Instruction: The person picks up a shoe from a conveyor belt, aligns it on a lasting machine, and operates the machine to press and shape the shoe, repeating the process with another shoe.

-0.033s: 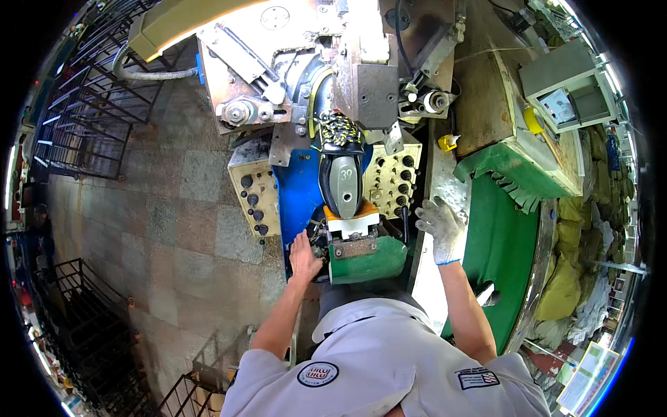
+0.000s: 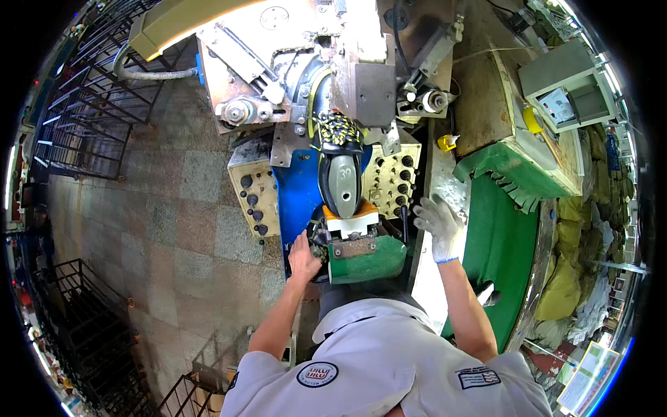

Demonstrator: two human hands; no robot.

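In front of me a dark shoe upper (image 2: 324,182) sits on a grey last (image 2: 344,182), its sole side up. Black-and-yellow laces (image 2: 338,129) show at its far end, under the head of a shoe-lasting machine (image 2: 376,94). The near end meets an orange-and-white rest (image 2: 353,224) above a green guard (image 2: 368,260). My bare left hand (image 2: 303,260) is against the dark mechanism (image 2: 319,243) left of the guard; its fingers are partly hidden, so its grip is unclear. My right hand (image 2: 440,226), in a pale work glove, is held right of the machine, fingers spread, holding nothing.
Control panels with black knobs (image 2: 253,200) (image 2: 396,184) flank the shoe. To the right stand a green-lined trough (image 2: 504,243) and a wooden bench (image 2: 486,104) with a grey box (image 2: 570,83). Metal racks (image 2: 90,104) are on the left; a lamp arm (image 2: 180,28) hangs above.
My right hand has shifted very slightly, its fingers a little blurred now. The shoe, the machine and my left hand look the same.
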